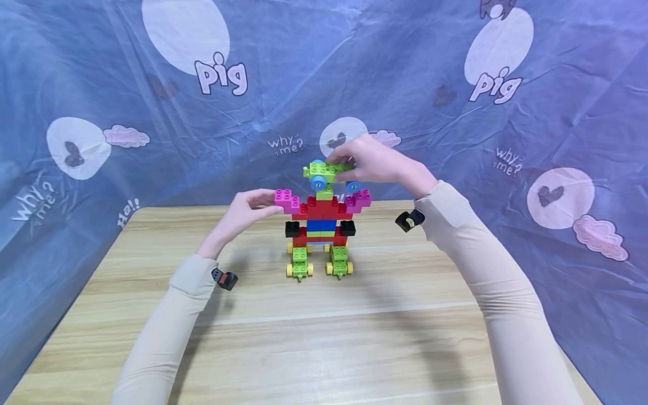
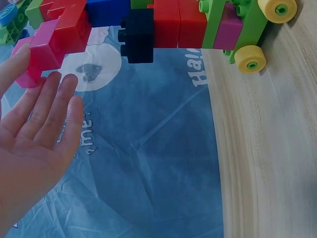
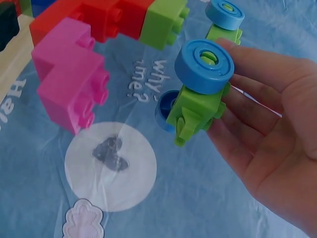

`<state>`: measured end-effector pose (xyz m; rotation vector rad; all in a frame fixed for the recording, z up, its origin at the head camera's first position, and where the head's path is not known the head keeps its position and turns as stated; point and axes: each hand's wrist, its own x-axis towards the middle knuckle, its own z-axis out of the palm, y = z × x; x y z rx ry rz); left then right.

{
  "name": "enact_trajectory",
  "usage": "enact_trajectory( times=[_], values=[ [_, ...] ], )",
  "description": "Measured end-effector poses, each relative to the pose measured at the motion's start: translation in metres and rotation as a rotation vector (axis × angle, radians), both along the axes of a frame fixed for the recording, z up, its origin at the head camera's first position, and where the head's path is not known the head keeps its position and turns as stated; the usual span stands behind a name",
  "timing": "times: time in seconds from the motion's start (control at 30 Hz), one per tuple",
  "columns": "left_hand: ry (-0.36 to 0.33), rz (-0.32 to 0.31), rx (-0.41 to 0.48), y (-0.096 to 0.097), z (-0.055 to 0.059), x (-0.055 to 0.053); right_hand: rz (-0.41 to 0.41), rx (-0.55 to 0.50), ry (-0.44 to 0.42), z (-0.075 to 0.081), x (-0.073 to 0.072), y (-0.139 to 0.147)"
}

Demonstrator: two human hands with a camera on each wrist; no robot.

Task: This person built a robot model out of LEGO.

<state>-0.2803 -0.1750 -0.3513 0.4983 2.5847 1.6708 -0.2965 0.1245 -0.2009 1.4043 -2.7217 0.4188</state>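
Observation:
A figure built of toy building blocks stands upright on the table, with a red chest (image 1: pixel 322 208), a blue middle (image 1: pixel 321 226) and green feet on yellow wheels (image 1: pixel 300 269). My left hand (image 1: pixel 240 216) pinches the pink block (image 2: pixel 47 47) at the end of the figure's left-side arm, thumb on one face and fingertips on the other. Over the figure's top, my right hand (image 1: pixel 377 160) grips a green wheeled block base (image 3: pixel 195 106) with blue wheels (image 3: pixel 204 67). In the right wrist view a gap shows between that base and the light green block (image 3: pixel 161 25) topping the figure.
Black blocks (image 1: pixel 347 228) jut out at the figure's sides, and a second pink arm (image 3: pixel 72 74) rises below my right hand. The wooden table (image 1: pixel 304 349) ends at a blue printed cloth (image 1: pixel 283 101) hanging behind and along the sides.

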Motion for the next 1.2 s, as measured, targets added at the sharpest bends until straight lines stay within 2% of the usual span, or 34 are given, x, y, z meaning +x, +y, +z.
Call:
enact_trajectory(
  times=[0.4, 0.87, 1.2],
  values=[
    [-0.002, -0.003, 0.004, 0.001, -0.001, 0.000, 0.021, 0.019, -0.068, -0.011, 0.001, -0.012],
    [0.008, -0.003, 0.006, 0.002, 0.000, 0.000, 0.022, 0.035, -0.038, -0.016, -0.001, -0.015],
    [0.008, -0.003, 0.001, 0.001, 0.000, 0.001, 0.030, 0.025, -0.050, -0.015, 0.000, -0.012]
  ],
)
